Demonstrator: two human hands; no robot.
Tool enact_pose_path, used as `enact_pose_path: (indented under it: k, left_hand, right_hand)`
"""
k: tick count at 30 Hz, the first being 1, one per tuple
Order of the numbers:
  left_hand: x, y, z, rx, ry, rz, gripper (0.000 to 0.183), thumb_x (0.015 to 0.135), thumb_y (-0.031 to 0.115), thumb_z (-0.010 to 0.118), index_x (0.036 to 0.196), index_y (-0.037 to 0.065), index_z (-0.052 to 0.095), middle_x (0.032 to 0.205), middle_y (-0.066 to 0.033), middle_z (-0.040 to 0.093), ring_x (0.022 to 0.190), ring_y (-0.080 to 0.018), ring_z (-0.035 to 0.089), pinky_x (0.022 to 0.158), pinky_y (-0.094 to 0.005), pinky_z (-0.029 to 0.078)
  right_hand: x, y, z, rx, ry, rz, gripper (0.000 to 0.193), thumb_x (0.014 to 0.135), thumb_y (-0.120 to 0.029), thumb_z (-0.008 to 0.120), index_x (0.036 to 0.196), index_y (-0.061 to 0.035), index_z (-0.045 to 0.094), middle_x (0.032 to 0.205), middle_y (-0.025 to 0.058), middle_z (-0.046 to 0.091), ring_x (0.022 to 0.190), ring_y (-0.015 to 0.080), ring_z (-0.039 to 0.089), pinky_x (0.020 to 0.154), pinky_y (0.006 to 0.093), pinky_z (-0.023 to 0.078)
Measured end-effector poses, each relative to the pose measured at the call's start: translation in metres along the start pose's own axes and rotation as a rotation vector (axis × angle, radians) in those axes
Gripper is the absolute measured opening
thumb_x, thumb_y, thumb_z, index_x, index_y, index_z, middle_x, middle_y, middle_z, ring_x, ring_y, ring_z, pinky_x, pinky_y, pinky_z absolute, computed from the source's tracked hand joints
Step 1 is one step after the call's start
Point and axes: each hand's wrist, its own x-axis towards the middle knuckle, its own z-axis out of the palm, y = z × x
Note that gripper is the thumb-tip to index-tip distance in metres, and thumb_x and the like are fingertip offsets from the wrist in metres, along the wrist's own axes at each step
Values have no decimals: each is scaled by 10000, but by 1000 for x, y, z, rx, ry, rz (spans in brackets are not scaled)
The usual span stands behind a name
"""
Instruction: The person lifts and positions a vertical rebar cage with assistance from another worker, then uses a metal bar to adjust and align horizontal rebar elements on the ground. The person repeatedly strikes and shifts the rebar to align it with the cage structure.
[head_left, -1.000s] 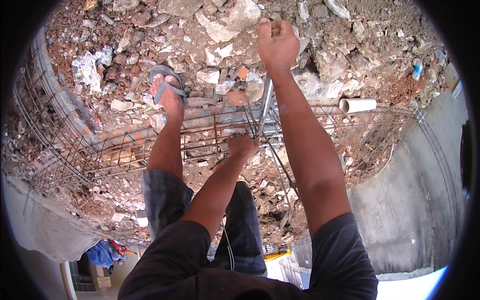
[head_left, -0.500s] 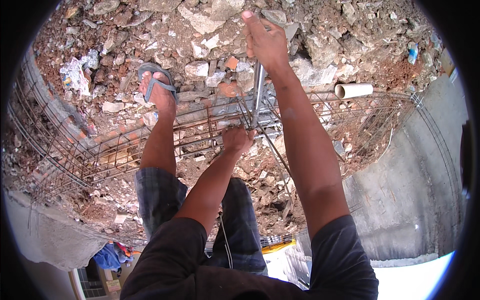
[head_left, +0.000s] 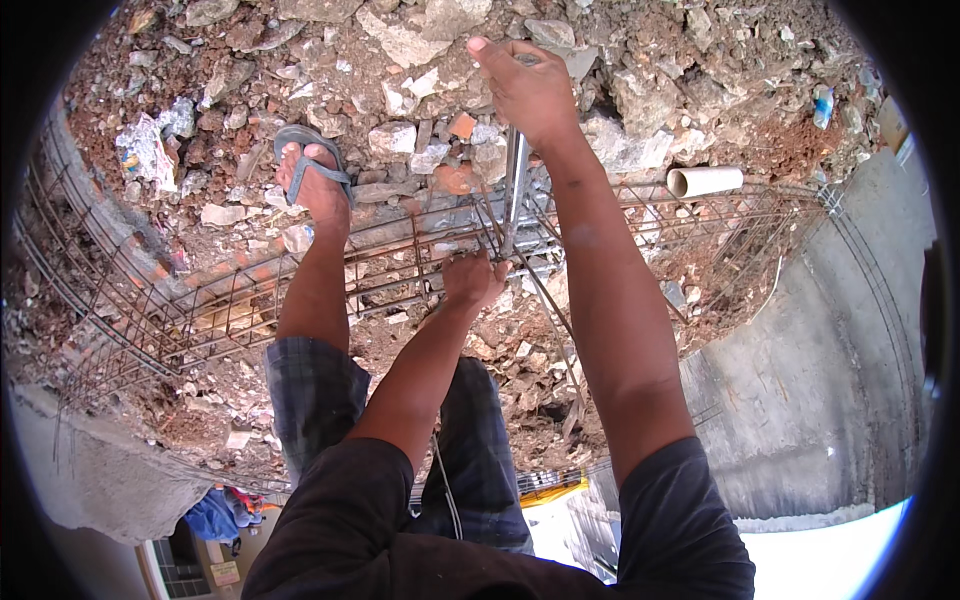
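My right hand (head_left: 533, 98), raised above the steelwork, is wrapped around the upper end of a shiny metal bar (head_left: 517, 185), its thumb sticking out to the left. The bar slopes down to the rebar cage (head_left: 395, 290), where its lower end sits beside my left hand (head_left: 474, 278). Those left fingers are curled on the cage's thin steel rods; what exactly lies under them is partly hidden. Close by, a few loose rods cross the cage, one long thin rod (head_left: 548, 297) slanting down behind my right forearm.
Broken stone and brick rubble (head_left: 400, 45) covers the ground beyond the cage. My sandalled foot (head_left: 318, 175) stands on it at left. A white pipe piece (head_left: 706, 181) lies at the cage's right part. A grey concrete wall (head_left: 810, 360) rises at right. Crumpled plastic (head_left: 150, 150) lies far left.
My right hand has shifted slightly down, its thumb tipping left, still around the bar. The left hand and the bar's lower end have stayed nearly in place.
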Motion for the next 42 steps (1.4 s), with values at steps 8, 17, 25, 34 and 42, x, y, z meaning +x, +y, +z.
enact_pose_path:
  k: [8, 17, 25, 34, 42]
  left_hand:
    - [2, 4, -11, -18, -69, -32, 603, 1005, 546, 438, 1249, 28, 627, 1067, -197, 738, 1053, -331, 704, 1062, -546, 418]
    - [1, 6, -12, -17, -43, -39, 619, 1011, 578, 449, 1246, 40, 645, 1099, -194, 738, 1105, -336, 689, 1088, -546, 407]
    - [2, 12, -27, -14, -134, -86, 658, 1000, 597, 450, 1294, 41, 643, 1238, -173, 706, 1206, -336, 641, 1081, -532, 416]
    - [4, 17, -12, -8, -95, -128, 623, 980, 599, 486, 1218, 59, 685, 1120, -176, 742, 1073, -316, 708, 1042, -542, 437]
    - [13, 6, -23, 6, -155, -69, 673, 978, 639, 461, 1144, 44, 727, 1104, -194, 747, 1077, -343, 714, 1023, -491, 486]
  right_hand:
    - [-3, -4, 13, -331, 408, -244, 535, 918, -524, 754, 840, -5, 649, 581, -12, 524, 524, 86, 472, 520, 285, 395]
    - [-10, 11, 27, -362, 481, -285, 586, 997, -576, 604, 892, 0, 643, 652, 125, 607, 583, 207, 546, 565, 385, 440]
    - [-16, 31, 32, -524, 450, -405, 500, 1062, -500, 477, 1116, -6, 527, 762, 221, 661, 693, 464, 653, 660, 523, 503]
    - [29, 47, 30, -696, 485, -280, 484, 1062, -493, 459, 1047, -9, 490, 697, 288, 640, 676, 540, 628, 627, 604, 471]
    - [22, 44, 23, -643, 517, -358, 457, 1059, -462, 479, 1034, -7, 515, 707, 259, 655, 669, 510, 647, 628, 571, 497]
